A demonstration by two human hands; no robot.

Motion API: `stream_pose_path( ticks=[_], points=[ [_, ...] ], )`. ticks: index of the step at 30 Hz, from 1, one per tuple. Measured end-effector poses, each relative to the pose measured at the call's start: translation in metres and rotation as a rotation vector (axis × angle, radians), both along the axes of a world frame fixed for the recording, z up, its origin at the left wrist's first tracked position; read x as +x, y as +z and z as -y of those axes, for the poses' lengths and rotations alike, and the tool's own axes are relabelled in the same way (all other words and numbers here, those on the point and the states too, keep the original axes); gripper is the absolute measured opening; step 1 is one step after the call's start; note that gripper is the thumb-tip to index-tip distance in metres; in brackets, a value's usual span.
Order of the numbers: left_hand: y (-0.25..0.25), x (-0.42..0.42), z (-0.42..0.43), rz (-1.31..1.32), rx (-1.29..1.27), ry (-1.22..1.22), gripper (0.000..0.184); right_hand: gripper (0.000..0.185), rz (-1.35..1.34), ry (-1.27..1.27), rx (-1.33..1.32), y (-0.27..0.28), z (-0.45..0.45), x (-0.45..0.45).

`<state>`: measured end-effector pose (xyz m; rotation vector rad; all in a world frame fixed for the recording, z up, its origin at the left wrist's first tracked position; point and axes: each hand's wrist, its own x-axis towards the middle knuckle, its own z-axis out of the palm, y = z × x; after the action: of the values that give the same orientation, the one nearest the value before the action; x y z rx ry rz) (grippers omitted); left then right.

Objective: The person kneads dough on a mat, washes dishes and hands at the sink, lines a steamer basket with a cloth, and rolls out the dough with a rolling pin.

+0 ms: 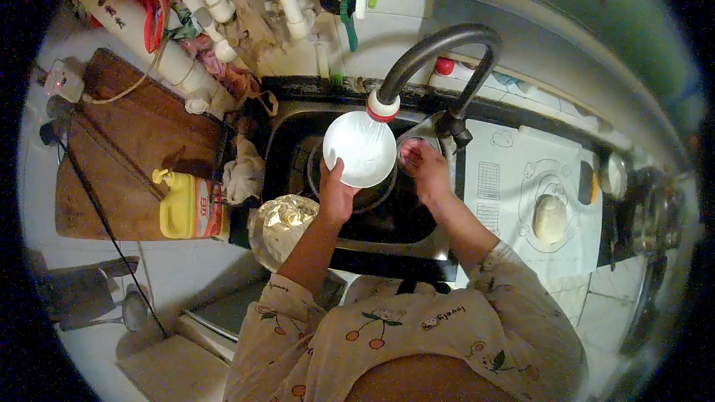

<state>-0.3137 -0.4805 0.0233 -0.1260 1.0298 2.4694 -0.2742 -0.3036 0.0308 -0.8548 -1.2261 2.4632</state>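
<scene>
Water runs from the red-and-white tip of the black faucet (439,45) into a white bowl (359,150). My left hand (337,192) holds this bowl at its lower left rim, thumb on the inside, over the dark sink (402,232). To the right of the bowl, my right hand (426,170) is raised over the sink with its fingers bent and partly blurred; whether they hold anything cannot be made out. Below the bowl, a round vessel in the sink shows only in part.
A foil-lined bowl (279,231) sits at the sink's front left corner, near my left forearm. Further left are a yellow bottle (177,205) and a wooden board (119,171). On the right, a dough lump (551,219) lies on a printed white mat (499,149).
</scene>
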Motion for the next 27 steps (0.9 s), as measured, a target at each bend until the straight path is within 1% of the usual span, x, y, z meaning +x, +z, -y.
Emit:
stream_pose_path(
  ticks=[1, 3, 4, 7, 8, 11, 12, 13, 14, 15, 17, 18, 19, 20, 21, 22, 23, 24, 25, 27],
  points=[
    [-0.005, -0.001, 0.001, -0.002, -0.003, 0.000, 0.053, 0.030, -0.107, 0.055, -0.075, 0.013, 0.012, -0.010],
    [-0.018, -0.006, 0.004, -0.009, -0.042, 0.020, 0.053, 0.032, -0.106, 0.083, -0.118, 0.000, 0.023, -0.041],
    [-0.025, -0.009, 0.007, -0.014, -0.074, 0.044, 0.054, 0.029, 0.001, 0.086, -0.133, 0.025, 0.031, -0.048],
    [-0.029, -0.016, 0.010, -0.051, -0.181, 0.091, 0.054, 0.025, 0.116, -0.031, 0.043, 0.005, 0.045, -0.072],
    [-0.028, -0.015, 0.011, -0.062, -0.221, 0.102, 0.054, 0.019, -0.119, -0.078, 0.146, -0.012, 0.052, -0.073],
    [-0.027, -0.013, 0.005, -0.041, -0.287, 0.096, 0.053, 0.013, -0.163, 0.014, 0.825, -0.042, 0.055, -0.074],
    [-0.024, -0.013, 0.001, -0.054, -0.290, 0.102, 0.051, 0.013, 0.014, 0.087, 1.056, -0.050, 0.062, -0.070],
    [-0.042, -0.020, 0.005, -0.034, -0.304, 0.020, 0.050, 0.022, -0.126, 0.140, 1.527, -0.053, 0.067, -0.060],
    [-0.079, -0.035, 0.013, -0.015, -0.315, -0.063, 0.049, 0.029, -0.162, 0.429, 1.554, -0.013, 0.078, -0.038],
    [-0.083, -0.045, 0.018, 0.058, -0.299, -0.118, 0.049, 0.030, -0.119, 0.476, 1.622, -0.051, 0.089, -0.032],
    [-0.092, -0.066, 0.029, 0.206, -0.271, -0.226, 0.051, 0.029, -0.334, 0.602, 1.469, -0.030, 0.087, -0.013],
    [-0.049, -0.064, 0.034, 0.289, -0.238, -0.363, 0.053, 0.028, -0.461, 0.665, 1.570, -0.041, 0.070, -0.009],
    [-0.021, -0.064, 0.039, 0.368, -0.205, -0.499, 0.054, 0.027, -0.595, 0.725, 1.668, -0.056, 0.049, -0.007],
    [-0.016, -0.066, 0.042, 0.337, -0.329, -0.549, 0.052, 0.021, -0.407, 0.858, 1.769, -0.064, 0.037, -0.010],
    [-0.030, -0.056, 0.030, 0.275, -0.410, -0.381, 0.052, 0.018, -0.244, 0.844, 1.680, -0.054, 0.045, -0.011],
    [-0.061, -0.037, 0.010, 0.211, -0.491, -0.214, 0.052, 0.016, -0.085, 0.823, 1.583, -0.034, 0.063, -0.014],
    [-0.078, -0.038, 0.012, 0.236, -0.434, -0.199, 0.052, 0.014, 0.069, 0.800, 1.480, -0.023, 0.075, -0.015],
    [-0.094, -0.038, 0.014, 0.262, -0.376, -0.183, 0.052, 0.012, -0.063, 0.667, 1.493, -0.034, 0.082, -0.011],
    [-0.077, -0.035, 0.010, 0.289, -0.320, -0.168, 0.053, 0.012, -0.168, 0.713, 1.578, -0.040, 0.071, -0.008],
    [-0.026, -0.038, 0.028, 0.467, -0.263, -0.342, 0.050, 0.013, -0.376, 0.820, 1.738, -0.045, 0.040, 0.008]
  ],
)
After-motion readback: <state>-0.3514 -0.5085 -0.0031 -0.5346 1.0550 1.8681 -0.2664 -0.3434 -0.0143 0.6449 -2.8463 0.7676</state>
